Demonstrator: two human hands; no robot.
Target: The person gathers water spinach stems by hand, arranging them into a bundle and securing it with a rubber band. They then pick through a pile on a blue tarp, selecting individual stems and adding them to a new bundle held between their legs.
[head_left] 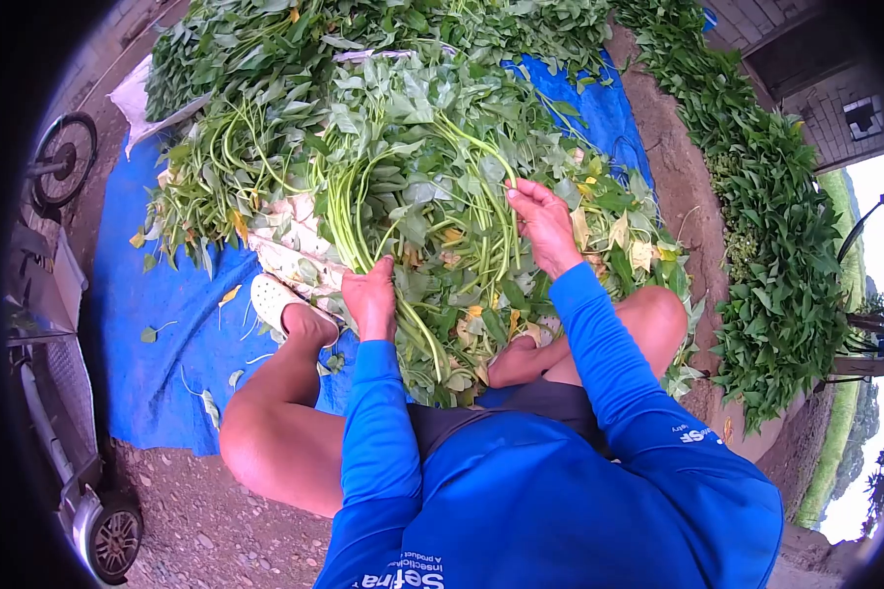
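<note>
While its fingers curl partly out of sight, the left hand (370, 297) closes around a bundle of smooth, curving green stems (342, 211) over the wrinkled blue tarp (167, 344); the right hand (547, 231) pinches a thin stem (491, 152). Loose leaves (413, 191), some yellow, hide much of the tarp. Left of it, a spoked wheel (66, 162) stands in dim shadow; right of it lie heaped greens (771, 245).

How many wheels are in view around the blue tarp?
2, both left of the tarp: the far wheel, beside its upper left part, and the near wheel, by the stony ground at lower left. More may be hidden at the dark edge.
</note>
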